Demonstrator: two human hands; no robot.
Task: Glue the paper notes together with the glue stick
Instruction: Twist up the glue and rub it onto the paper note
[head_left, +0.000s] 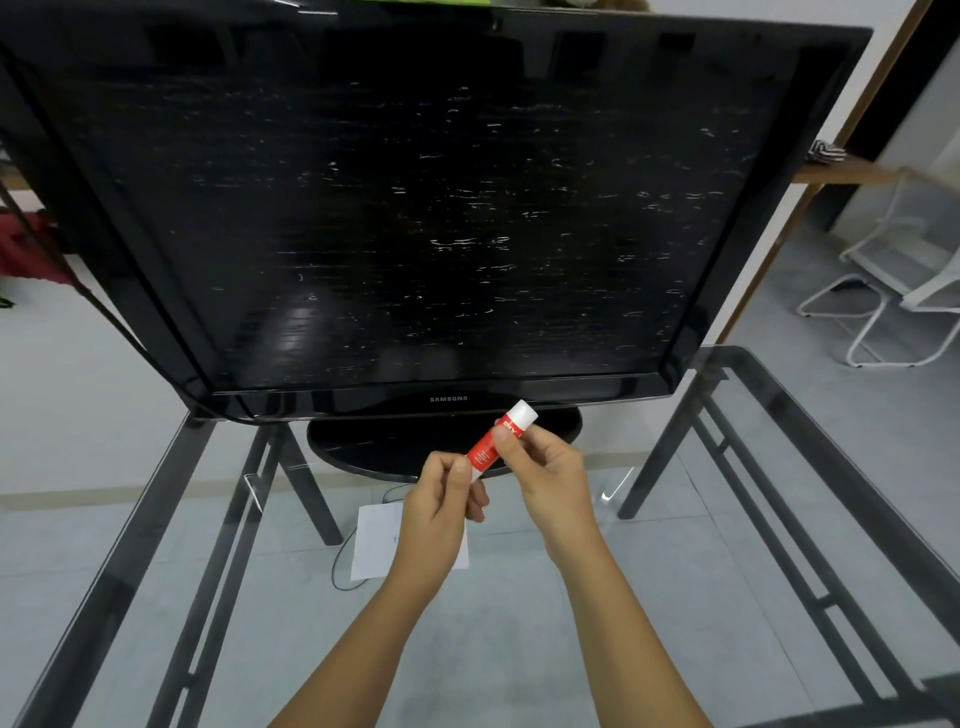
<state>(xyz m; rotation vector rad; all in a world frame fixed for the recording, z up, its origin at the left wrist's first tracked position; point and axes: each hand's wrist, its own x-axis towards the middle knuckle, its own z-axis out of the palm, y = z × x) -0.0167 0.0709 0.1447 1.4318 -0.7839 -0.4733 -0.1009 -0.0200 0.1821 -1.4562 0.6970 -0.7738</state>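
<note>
A red glue stick (487, 451) with a white cap (521, 414) is held in the air above the glass table, tilted with the cap up and to the right. My left hand (441, 506) pinches its lower end. My right hand (545, 470) grips the upper part just below the cap. The cap sits on the stick. A white paper note (375, 540) lies flat on the glass under my left hand, which hides part of it.
A large black television (405, 218) on an oval stand (363, 447) fills the back of the glass table (779, 519). A thin black cable (343, 561) loops beside the paper. White wire chairs (893, 291) stand on the floor at the right.
</note>
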